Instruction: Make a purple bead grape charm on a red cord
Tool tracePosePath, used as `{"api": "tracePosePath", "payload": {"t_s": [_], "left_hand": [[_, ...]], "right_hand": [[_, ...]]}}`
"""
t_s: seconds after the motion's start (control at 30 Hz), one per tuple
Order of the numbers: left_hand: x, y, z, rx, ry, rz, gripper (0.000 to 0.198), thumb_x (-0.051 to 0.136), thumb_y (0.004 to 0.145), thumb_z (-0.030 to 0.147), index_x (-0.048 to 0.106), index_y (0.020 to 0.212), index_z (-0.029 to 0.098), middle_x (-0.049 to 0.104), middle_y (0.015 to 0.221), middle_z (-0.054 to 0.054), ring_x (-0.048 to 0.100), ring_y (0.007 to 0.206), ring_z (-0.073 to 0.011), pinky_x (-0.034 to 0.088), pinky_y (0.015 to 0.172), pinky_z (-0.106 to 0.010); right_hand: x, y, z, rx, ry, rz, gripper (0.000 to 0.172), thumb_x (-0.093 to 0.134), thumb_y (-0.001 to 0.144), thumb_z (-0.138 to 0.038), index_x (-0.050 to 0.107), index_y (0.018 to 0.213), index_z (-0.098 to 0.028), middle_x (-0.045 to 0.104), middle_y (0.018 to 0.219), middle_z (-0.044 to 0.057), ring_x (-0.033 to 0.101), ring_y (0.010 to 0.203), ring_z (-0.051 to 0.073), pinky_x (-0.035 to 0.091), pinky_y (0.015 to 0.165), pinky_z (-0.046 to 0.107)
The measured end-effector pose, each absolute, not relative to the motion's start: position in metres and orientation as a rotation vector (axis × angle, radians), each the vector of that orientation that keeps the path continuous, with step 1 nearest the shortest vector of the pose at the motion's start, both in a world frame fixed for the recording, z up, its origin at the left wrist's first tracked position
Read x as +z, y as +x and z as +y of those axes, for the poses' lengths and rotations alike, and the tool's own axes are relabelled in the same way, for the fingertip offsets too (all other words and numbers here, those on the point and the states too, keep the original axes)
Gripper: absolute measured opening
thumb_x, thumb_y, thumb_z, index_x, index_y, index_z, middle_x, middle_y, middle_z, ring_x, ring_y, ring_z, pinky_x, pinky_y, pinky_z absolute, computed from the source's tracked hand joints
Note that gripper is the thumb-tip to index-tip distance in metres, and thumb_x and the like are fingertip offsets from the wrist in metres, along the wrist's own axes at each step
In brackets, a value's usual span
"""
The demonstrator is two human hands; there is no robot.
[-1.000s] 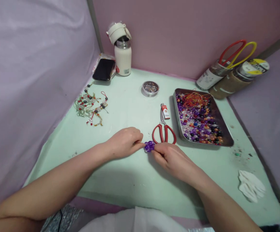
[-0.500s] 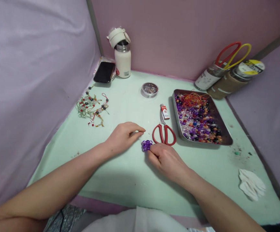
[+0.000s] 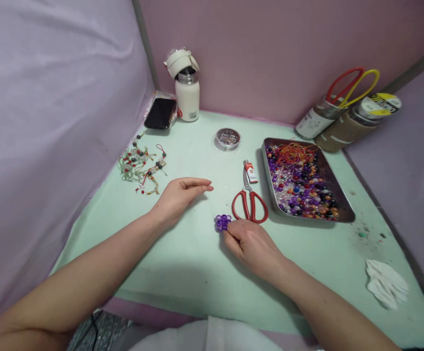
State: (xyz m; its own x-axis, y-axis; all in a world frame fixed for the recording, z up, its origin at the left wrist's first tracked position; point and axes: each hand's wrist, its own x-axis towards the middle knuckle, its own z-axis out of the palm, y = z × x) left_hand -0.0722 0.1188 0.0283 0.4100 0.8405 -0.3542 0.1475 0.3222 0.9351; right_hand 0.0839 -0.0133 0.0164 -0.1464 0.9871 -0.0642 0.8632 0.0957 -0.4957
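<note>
My right hand [image 3: 253, 243] is closed on a small cluster of purple beads [image 3: 222, 223], which pokes out past the thumb and forefinger. To its upper left is my left hand [image 3: 183, 197], its thumb and fingertips pressed together in a pinch. Whatever may be between those tips is too fine to see; a thin thread cannot be made out. Red-handled scissors [image 3: 249, 204] lie just beyond the right hand, their blades pointing away. A white and red lighter [image 3: 250, 171] rests against the blade tips.
At right stands a metal tray [image 3: 346, 214] of mixed beads and orange cord. A round clear case [image 3: 228, 138] sits further back. Strung bead pieces [image 3: 142, 163], a phone [image 3: 160, 114] and an uncapped bottle [image 3: 188, 100] occupy the left. Jars [image 3: 347, 129] and a white glove [image 3: 386, 284] are rightward.
My left hand has drawn back up and to the left, away from the bead cluster, still pinching. My right hand stays nearly in place with the beads. The view has shifted slightly.
</note>
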Motion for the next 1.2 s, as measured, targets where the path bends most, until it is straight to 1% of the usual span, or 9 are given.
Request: {"api": "tracePosePath", "payload": {"t_s": [0.07,0.1,0.23,0.3,0.4,0.53,0.73,1.0,1.2], "left_hand": [[0.026,-0.072,0.119,0.575,1.117,1.071,0.031,0.074,0.064,0.033,0.073,0.090,0.017,0.073,0.088,-0.007,0.053,0.058,-0.0089,0.035,0.051,-0.022],[0.025,-0.072,0.118,0.574,1.088,1.058,0.030,0.076,0.062,0.032,0.072,0.088,0.017,0.073,0.086,-0.007,0.054,0.059,-0.0089,0.037,0.053,-0.022],[0.022,-0.071,0.115,0.632,0.984,0.937,0.026,0.077,0.062,0.028,0.069,0.083,0.015,0.070,0.081,-0.005,0.062,0.076,-0.0126,0.046,0.073,-0.025],[0.022,-0.071,0.112,0.671,0.943,0.857,0.029,0.075,0.065,0.027,0.064,0.090,0.016,0.069,0.079,-0.003,0.063,0.078,-0.0135,0.048,0.080,-0.030],[0.025,-0.071,0.108,0.703,0.888,0.789,0.043,0.074,0.068,0.024,0.051,0.105,0.020,0.067,0.076,0.000,0.065,0.076,-0.0148,0.050,0.081,-0.036],[0.027,-0.070,0.105,0.693,0.843,0.799,0.052,0.074,0.069,0.023,0.042,0.110,0.021,0.066,0.076,0.001,0.067,0.072,-0.0147,0.051,0.080,-0.035],[0.025,-0.070,0.105,0.631,0.804,0.809,0.041,0.072,0.073,0.021,0.046,0.105,0.019,0.069,0.084,-0.002,0.067,0.078,-0.0123,0.050,0.079,-0.027],[0.021,-0.071,0.103,0.555,0.762,0.821,0.021,0.071,0.073,0.021,0.060,0.089,0.015,0.070,0.086,-0.005,0.067,0.079,-0.0118,0.051,0.081,-0.027],[0.024,-0.069,0.104,0.547,0.797,0.871,0.015,0.066,0.076,0.017,0.067,0.090,0.013,0.071,0.092,-0.009,0.067,0.085,-0.0147,0.053,0.084,-0.032]], "right_hand": [[0.017,0.084,-0.013,0.622,-1.840,-2.095,0.028,0.044,0.084,-0.013,0.038,0.057,-0.017,0.043,0.055,-0.003,0.037,0.053,0.009,0.024,0.056,0.025],[0.017,0.083,-0.013,0.625,-1.842,-2.095,0.028,0.044,0.084,-0.013,0.038,0.057,-0.017,0.043,0.055,-0.003,0.037,0.053,0.009,0.024,0.056,0.025],[0.018,0.082,-0.011,0.641,-1.855,-2.088,0.027,0.044,0.084,-0.013,0.038,0.058,-0.017,0.044,0.055,-0.002,0.039,0.054,0.009,0.025,0.057,0.024],[0.019,0.082,-0.010,0.645,-1.855,-2.088,0.027,0.044,0.084,-0.013,0.038,0.058,-0.017,0.045,0.055,-0.002,0.039,0.055,0.009,0.025,0.057,0.024],[0.018,0.082,-0.010,0.639,-1.847,-2.092,0.026,0.044,0.084,-0.013,0.040,0.058,-0.017,0.046,0.056,-0.002,0.040,0.056,0.009,0.026,0.058,0.024],[0.017,0.082,-0.011,0.627,-1.841,-2.090,0.026,0.044,0.084,-0.013,0.041,0.058,-0.017,0.046,0.056,-0.002,0.039,0.055,0.010,0.026,0.057,0.024],[0.017,0.081,-0.010,0.602,-1.843,-2.097,0.026,0.044,0.084,-0.013,0.044,0.058,-0.017,0.047,0.056,-0.002,0.040,0.055,0.010,0.027,0.057,0.024],[0.016,0.082,-0.011,0.584,-1.843,-2.105,0.026,0.044,0.084,-0.013,0.045,0.058,-0.017,0.047,0.056,-0.002,0.040,0.055,0.010,0.027,0.057,0.025],[0.015,0.082,-0.011,0.592,-1.838,-2.096,0.026,0.044,0.085,-0.014,0.043,0.059,-0.017,0.046,0.057,-0.002,0.039,0.055,0.010,0.026,0.057,0.024]]}}
